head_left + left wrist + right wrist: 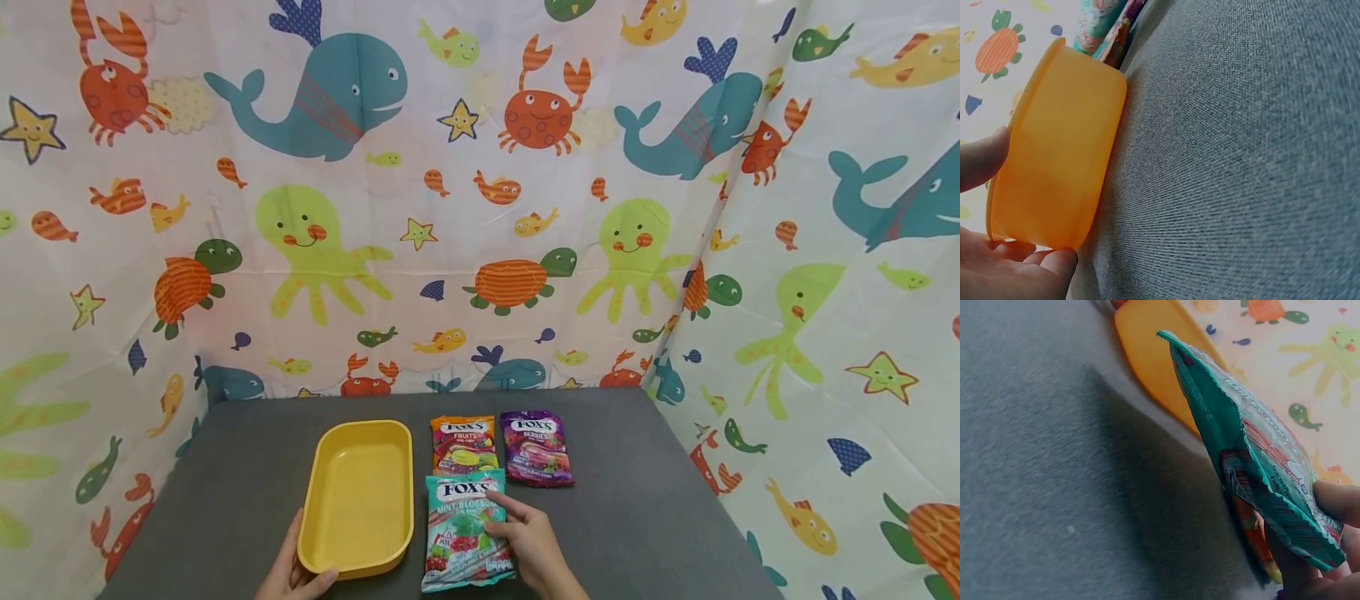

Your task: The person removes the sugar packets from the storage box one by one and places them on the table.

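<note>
A yellow rectangular tray (358,492) stands on the grey surface, with nothing inside it. My left hand (291,575) grips its near left corner; in the left wrist view the thumb (985,161) lies at the rim and curled fingers touch the lower edge of the wall. To the tray's right, my right hand (536,543) pinches a teal Fox's Mint Blossom candy bag (463,527) by its right side. The right wrist view shows this candy bag (1260,462) tilted and held up off the cloth, its shadow below.
Behind the teal bag lie an orange Fox's Fruits candy bag (463,442), partly covered by it, and a purple Fox's Berries candy bag (537,450). Grey cloth (622,500) covers the table. A sea-animal curtain (450,225) encloses the back and sides.
</note>
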A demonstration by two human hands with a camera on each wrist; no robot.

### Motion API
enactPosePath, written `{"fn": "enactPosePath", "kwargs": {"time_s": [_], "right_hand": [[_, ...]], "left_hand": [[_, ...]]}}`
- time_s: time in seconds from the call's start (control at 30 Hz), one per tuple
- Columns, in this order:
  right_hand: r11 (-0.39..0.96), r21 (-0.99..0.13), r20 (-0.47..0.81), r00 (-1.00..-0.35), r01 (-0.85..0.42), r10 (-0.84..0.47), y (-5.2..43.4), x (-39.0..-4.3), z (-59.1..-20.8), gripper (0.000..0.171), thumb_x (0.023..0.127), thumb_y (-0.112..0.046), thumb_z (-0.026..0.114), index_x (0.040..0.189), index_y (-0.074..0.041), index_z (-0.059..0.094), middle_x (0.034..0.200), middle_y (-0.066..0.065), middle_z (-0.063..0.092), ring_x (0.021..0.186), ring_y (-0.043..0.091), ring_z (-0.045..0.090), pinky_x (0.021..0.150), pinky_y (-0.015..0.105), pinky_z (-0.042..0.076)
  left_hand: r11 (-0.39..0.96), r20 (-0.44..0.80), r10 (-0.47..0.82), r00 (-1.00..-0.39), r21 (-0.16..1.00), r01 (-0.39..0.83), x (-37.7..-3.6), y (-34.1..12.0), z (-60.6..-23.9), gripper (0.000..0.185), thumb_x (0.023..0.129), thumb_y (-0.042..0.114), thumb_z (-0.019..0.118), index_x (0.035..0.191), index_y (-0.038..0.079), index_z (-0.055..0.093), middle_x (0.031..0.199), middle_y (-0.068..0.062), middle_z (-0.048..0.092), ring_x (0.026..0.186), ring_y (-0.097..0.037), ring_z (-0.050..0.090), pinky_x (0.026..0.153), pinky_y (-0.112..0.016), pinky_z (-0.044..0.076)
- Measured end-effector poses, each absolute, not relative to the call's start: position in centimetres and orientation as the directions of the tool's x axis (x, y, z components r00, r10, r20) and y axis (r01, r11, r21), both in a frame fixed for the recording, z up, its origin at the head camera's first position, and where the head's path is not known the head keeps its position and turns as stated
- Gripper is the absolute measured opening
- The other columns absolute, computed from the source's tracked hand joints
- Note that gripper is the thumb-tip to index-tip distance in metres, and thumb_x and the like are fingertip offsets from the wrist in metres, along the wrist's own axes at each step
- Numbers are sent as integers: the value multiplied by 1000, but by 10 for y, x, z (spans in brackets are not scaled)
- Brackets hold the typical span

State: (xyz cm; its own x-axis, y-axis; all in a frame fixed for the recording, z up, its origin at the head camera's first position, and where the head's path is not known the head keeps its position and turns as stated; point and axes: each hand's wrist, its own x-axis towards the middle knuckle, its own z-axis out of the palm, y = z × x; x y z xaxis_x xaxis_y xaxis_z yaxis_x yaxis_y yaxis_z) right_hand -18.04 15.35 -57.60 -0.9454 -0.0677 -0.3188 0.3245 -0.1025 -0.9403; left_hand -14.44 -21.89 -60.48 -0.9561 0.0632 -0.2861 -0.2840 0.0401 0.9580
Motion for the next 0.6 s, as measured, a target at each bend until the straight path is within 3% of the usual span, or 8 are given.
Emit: {"fn": "enactPosePath", "kwargs": {"time_s": [0.3,0.6], "right_hand": [[-66,-938,-335,-940,340,-67,156,-179,-590,55,85,-6,79,137,-8,64,148,29,49,108,23,69,85,36,60],[-43,-936,-347,-936,350,-64,158,-180,-601,53,85,-4,77,136,-8,65,139,26,58,104,23,70,84,37,60]], "left_hand": [[49,-288,53,-956,957,-286,-145,-218,-603,122,88,25,80,161,13,-18,166,-28,7,144,-37,37,94,-23,53],[31,-289,58,-956,957,-288,-145,-219,-607,123,88,23,80,161,14,-18,166,-28,5,144,-37,35,93,-22,53]]}}
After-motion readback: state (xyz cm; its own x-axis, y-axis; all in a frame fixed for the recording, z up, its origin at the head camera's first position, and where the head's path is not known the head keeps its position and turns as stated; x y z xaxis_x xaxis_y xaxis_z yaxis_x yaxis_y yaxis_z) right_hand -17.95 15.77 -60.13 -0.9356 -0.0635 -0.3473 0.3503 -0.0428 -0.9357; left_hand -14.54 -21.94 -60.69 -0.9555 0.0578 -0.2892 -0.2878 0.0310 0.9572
